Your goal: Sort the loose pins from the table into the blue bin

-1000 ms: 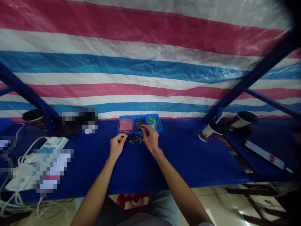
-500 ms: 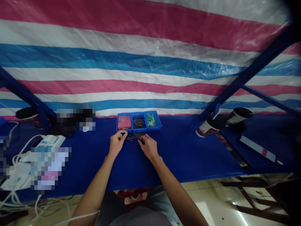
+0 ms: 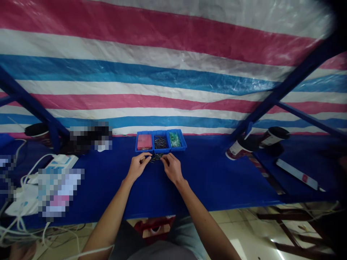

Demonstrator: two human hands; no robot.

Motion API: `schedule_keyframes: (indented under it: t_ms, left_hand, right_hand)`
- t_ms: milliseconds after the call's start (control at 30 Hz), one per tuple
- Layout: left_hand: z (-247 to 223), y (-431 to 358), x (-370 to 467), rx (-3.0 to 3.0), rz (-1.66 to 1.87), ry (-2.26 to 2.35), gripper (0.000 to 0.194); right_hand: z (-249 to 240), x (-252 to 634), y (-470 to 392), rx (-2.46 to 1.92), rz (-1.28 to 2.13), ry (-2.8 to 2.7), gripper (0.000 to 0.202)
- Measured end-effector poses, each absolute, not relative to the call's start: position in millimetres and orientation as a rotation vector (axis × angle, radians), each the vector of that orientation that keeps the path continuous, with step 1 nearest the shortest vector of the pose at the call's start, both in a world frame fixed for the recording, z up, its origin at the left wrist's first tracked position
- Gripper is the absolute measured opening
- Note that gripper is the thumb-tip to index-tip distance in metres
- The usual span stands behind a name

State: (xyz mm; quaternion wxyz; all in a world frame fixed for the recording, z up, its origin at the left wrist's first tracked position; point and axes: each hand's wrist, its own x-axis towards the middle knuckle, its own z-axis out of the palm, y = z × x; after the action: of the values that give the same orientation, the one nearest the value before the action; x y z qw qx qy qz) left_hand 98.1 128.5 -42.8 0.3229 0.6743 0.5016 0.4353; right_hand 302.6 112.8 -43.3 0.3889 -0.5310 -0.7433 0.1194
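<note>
A small pile of thin, dark, screw-like pieces (image 3: 156, 157) lies on the blue tabletop between my hands. My left hand (image 3: 137, 166) is at the pile's left edge, thumb and forefinger nearly together in a pinch. On the other side, my right hand (image 3: 172, 167) has its fingertips drawn together against the pile. Whatever either hand pinches is too small to make out. Just behind stand three joined blue bins: the left bin (image 3: 136, 143) has pink flat packets (image 3: 144, 141), the middle has more dark pieces (image 3: 160, 142), and the right has green-and-clear packets (image 3: 175, 139).
Power strips (image 3: 63, 161) and tangled white cables (image 3: 20, 220) occupy the left of the table (image 3: 211, 180). Dark-lidded tubs (image 3: 240, 147) stand at the right near a blue frame post (image 3: 260, 104). A white bar-shaped strip (image 3: 296, 173) lies farther right. Striped sheeting (image 3: 173, 86) hangs behind.
My left hand has shifted slightly right, closer to the pile, and its fingers have changed position. My right fingertips have straightened toward the pieces. The whole view has shifted a little.
</note>
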Motion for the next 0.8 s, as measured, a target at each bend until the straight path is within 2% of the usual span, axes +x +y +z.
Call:
schedule_keyframes:
  t_ms: [267,433,800]
  left_hand:
    - [-43.5,128.5,97.3,1.792,1.122,1.335,0.035]
    - [-51.4,133.9,96.2,1.85,1.115,1.374,0.035]
    - [-51.6,133.2,96.6,1.88,1.019,1.359,0.039]
  right_hand:
    - [-34.9,292.1,131.8,-1.21,0.106,-2.29,0.013]
    - [-39.1,287.4,137.6,-1.143,0.028,-2.34,0.015]
    - [-42.6,284.4,139.5,-1.148,0.146,-2.238,0.016]
